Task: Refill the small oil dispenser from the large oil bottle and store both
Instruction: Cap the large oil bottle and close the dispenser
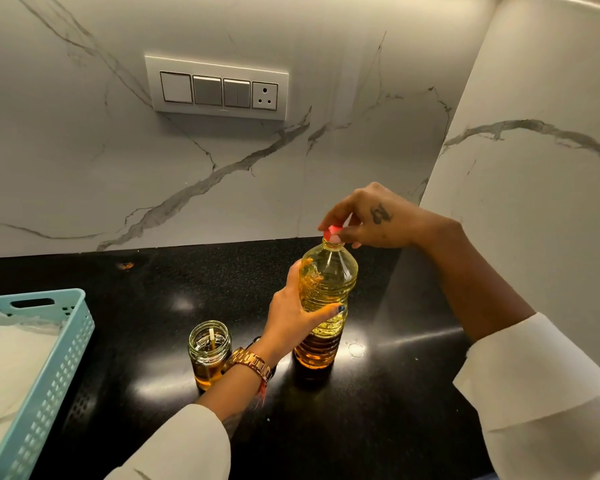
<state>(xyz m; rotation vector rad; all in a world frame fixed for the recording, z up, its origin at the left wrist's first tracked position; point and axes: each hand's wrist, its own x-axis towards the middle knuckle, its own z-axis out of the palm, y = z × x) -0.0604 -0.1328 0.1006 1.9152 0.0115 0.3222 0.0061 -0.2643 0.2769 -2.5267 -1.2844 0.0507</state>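
The large oil bottle (329, 289), clear plastic with yellow oil, stands upright on the black counter (187, 282). My left hand (291, 313) grips its ribbed middle. My right hand (368, 220) pinches the red cap (332, 231) at the bottle's mouth from above. The small oil dispenser (209, 353), a lidless glass jar with a little amber oil at the bottom, stands on the counter just left of my left wrist.
A light blue perforated basket (59, 348) lined with white paper sits at the counter's left edge. A switch panel with a socket (219, 87) is on the marble back wall. A marble side wall (534, 168) closes the right.
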